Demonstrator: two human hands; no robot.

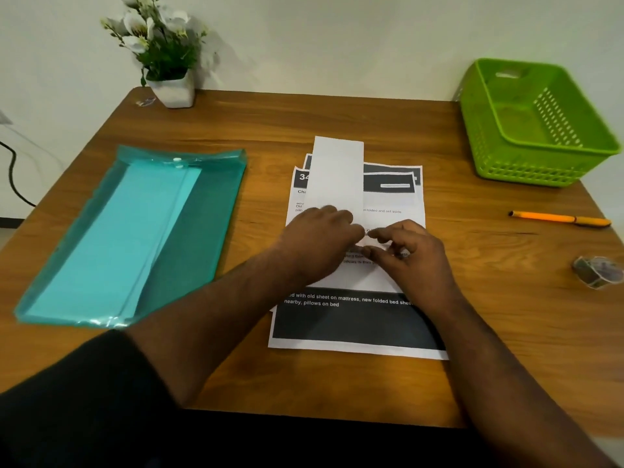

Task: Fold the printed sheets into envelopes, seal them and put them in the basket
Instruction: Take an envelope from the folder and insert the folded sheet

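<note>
While your head camera gives the only view, it shows the relation that matters: the folded sheet (338,173) lies as a narrow white strip with its long axis running near to far, on top of the stack of printed sheets (354,319) at the middle of the table (270,119). Its near end sits right under your fingers, and the rest of it stretches away from you toward the far edge. Your left hand (317,244) lies on the left side of the strip's near end, palm down with fingers bent over the paper; whether they press flat or pinch an edge you cannot tell, since the hand hides the contact. Your right hand (408,255) is just beside it on the right, fingers curled with thumb and forefinger drawn close at the strip's near right edge, apparently pinching it. Both hands are equally near the strip. The basket (537,163) stands at the far right, well apart, on your right hand's side, so that hand looks the likelier one to carry the finished piece. A tape roll (597,271) and a pen (560,218) lie to the right, nearer than the basket. A teal folder (189,231) lies to the left.
</note>
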